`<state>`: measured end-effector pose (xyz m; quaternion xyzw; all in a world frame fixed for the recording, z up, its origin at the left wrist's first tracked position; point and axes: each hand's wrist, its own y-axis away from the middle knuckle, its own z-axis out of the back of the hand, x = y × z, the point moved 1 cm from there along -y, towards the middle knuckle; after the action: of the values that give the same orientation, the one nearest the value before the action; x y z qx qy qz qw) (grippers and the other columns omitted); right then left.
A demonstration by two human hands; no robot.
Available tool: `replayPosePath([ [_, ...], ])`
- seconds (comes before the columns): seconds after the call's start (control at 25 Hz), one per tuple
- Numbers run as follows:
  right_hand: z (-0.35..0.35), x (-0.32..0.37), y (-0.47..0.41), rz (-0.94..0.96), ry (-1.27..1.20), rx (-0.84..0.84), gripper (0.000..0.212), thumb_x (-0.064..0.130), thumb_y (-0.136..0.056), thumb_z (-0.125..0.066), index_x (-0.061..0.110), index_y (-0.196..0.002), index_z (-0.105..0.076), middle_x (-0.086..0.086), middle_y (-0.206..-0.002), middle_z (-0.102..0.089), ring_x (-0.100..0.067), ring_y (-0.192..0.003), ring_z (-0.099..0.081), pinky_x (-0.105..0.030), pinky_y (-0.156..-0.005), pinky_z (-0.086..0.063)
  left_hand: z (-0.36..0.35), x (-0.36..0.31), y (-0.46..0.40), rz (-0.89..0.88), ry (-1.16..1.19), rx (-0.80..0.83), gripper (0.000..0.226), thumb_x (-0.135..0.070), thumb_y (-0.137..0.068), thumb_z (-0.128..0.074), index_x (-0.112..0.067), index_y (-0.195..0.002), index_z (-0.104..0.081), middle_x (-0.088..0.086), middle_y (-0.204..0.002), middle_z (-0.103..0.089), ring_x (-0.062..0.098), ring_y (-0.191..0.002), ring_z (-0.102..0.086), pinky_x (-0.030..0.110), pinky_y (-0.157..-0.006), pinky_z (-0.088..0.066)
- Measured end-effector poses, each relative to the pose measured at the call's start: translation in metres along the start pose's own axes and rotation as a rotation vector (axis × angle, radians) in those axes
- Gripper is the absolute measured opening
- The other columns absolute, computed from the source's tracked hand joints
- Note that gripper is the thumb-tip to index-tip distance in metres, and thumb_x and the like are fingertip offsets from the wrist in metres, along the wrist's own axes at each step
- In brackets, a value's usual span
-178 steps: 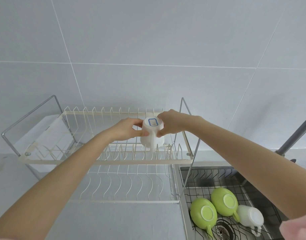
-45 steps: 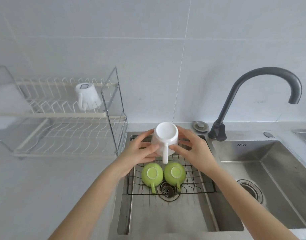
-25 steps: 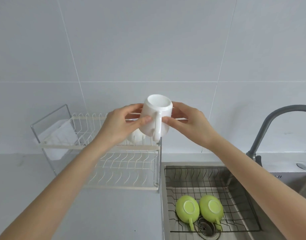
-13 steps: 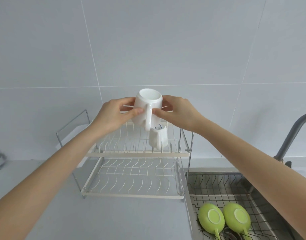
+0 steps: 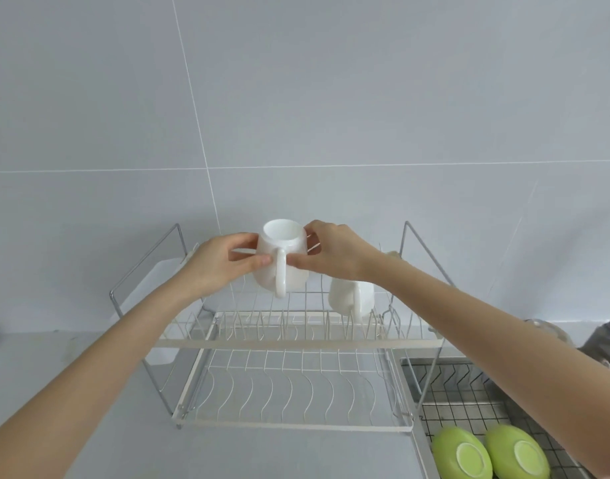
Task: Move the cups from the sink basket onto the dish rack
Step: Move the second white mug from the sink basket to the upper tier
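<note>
Your left hand [image 5: 216, 265] and right hand [image 5: 334, 254] clamped a white mug [image 5: 279, 259] between their fingers, upside down, above the rack [image 5: 296, 344]'s top tier, just left of a mug [image 5: 351, 299] already there. Two green cups [image 5: 488, 452] waited in the sink basket [image 5: 448, 385]. Set carelessly, it could tip between prongs — or knock its neighbour.
</note>
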<state>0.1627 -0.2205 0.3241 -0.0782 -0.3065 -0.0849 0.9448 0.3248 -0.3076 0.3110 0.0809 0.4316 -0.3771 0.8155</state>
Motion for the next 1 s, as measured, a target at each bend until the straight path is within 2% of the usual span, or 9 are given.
replayPosePath([
  [0.12,-0.019,-0.009,-0.018,-0.047,0.034,0.052,0.051,0.042,-0.081,-0.062,0.006,-0.117,-0.052,-0.009,-0.117,-0.063,-0.025,-0.107,-0.060,-0.040,-0.094,-0.049,-0.004,0.022,-0.009,0.054,0.018,0.038,0.032,-0.018,-0.082,-0.063,-0.015,-0.114,-0.060,-0.007,-0.110,-0.065,0.015,-0.105,-0.062,0.028,-0.094,-0.047],
  [0.2,-0.031,-0.015,-0.026,-0.069,0.056,0.085,0.051,0.042,-0.082,-0.061,0.005,-0.116,-0.053,-0.010,-0.117,-0.063,-0.027,-0.106,-0.061,-0.041,-0.093,-0.049,-0.008,0.034,-0.014,0.097,0.042,0.083,0.035,-0.016,-0.081,-0.064,-0.012,-0.116,-0.058,0.001,-0.115,-0.063,0.021,-0.109,-0.061,0.034,-0.097,-0.048],
  [0.36,-0.048,-0.024,-0.039,-0.103,0.100,0.177,0.052,0.039,-0.083,-0.060,0.003,-0.119,-0.049,-0.011,-0.120,-0.060,-0.029,-0.111,-0.056,-0.037,-0.091,-0.047,-0.013,0.052,-0.021,0.157,-0.008,0.141,0.042,-0.018,-0.079,-0.067,-0.015,-0.119,-0.054,0.001,-0.119,-0.061,0.018,-0.106,-0.061,0.030,-0.096,-0.045],
  [0.48,-0.056,-0.028,-0.044,-0.130,0.107,0.209,0.054,0.038,-0.083,-0.060,0.002,-0.122,-0.046,-0.013,-0.124,-0.057,-0.029,-0.113,-0.054,-0.040,-0.095,-0.047,-0.017,0.060,-0.025,0.187,-0.055,0.164,0.043,-0.019,-0.078,-0.068,-0.014,-0.119,-0.054,0.002,-0.120,-0.061,0.017,-0.102,-0.061,0.025,-0.090,-0.043],
  [0.64,-0.061,-0.028,-0.047,-0.144,0.127,0.242,0.057,0.036,-0.085,-0.059,0.001,-0.126,-0.040,-0.015,-0.128,-0.054,-0.032,-0.113,-0.054,-0.037,-0.092,-0.046,-0.018,0.065,-0.027,0.205,-0.119,0.180,0.044,-0.020,-0.078,-0.068,-0.014,-0.119,-0.053,0.003,-0.123,-0.060,0.016,-0.097,-0.061,0.023,-0.085,-0.040],
  [0.8,-0.061,-0.029,-0.049,-0.168,0.057,0.245,0.054,0.033,-0.084,-0.061,0.002,-0.123,-0.042,-0.016,-0.127,-0.055,-0.033,-0.112,-0.056,-0.046,-0.096,-0.048,-0.018,0.068,-0.029,0.215,-0.115,0.165,0.044,-0.020,-0.079,-0.068,-0.014,-0.120,-0.054,0.005,-0.125,-0.060,0.017,-0.096,-0.060,0.023,-0.084,-0.039],
  [1.0,-0.062,-0.028,-0.045,-0.191,0.025,0.241,0.054,0.033,-0.084,-0.061,0.002,-0.124,-0.042,-0.016,-0.127,-0.054,-0.032,-0.112,-0.057,-0.046,-0.095,-0.049,-0.019,0.067,-0.029,0.236,-0.058,0.179,0.042,-0.016,-0.081,-0.065,-0.013,-0.121,-0.051,0.005,-0.126,-0.058,0.018,-0.097,-0.060,0.019,-0.070,-0.047],
])
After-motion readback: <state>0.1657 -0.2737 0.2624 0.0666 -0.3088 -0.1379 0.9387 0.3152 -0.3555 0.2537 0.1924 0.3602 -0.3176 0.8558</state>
